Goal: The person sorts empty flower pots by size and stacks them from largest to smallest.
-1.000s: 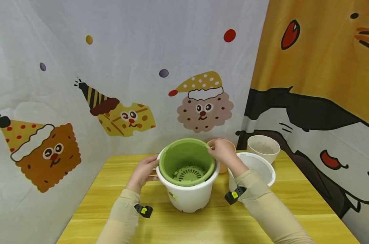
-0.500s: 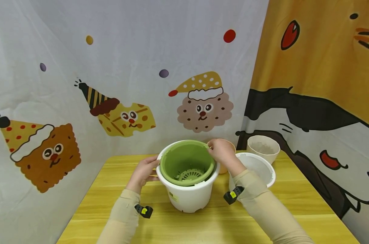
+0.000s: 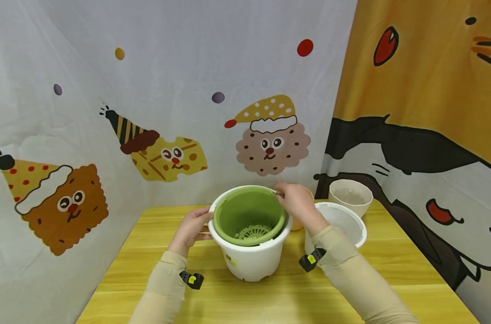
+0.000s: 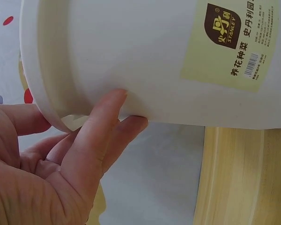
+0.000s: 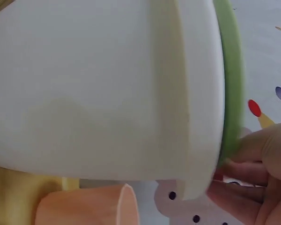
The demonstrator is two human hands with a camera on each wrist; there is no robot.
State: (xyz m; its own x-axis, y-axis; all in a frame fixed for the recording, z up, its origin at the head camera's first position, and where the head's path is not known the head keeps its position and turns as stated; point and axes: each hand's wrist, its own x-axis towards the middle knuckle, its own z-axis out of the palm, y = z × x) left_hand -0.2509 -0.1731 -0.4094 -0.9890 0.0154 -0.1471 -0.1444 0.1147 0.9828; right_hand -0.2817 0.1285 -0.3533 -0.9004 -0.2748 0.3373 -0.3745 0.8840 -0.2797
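Two printed cloths close off the back: a white cloth w/ snack cartoons, and an orange-and-black cloth on the R. Below, a wood-grain table bears everything. White pot stands upright near the middle, prob. there so both hands reach it easily. Second white pot is just R of it, partly behind the R forearm.

Green pot is nested inside the first white pot, mouth up, slotted base visible. On the R its rim pokes up past the white one; can't tell if it's fully seated. Cream pot sits at the back R, behind the second white pot. Orange pot is behind the R hand, mostly hidden in head view.

L hand is half-curled, pinching the white pot's rim at its L side, fingertips on the outer wall, prob. to keep it from sliding. R hand is nearly closed, pinching the green pot's rim at the back R; that's likely the handiest bit, as it stands proud. Can't tell if its lower fingers also touch the white rim.

Smallest: pale-green label on the white pot's front.
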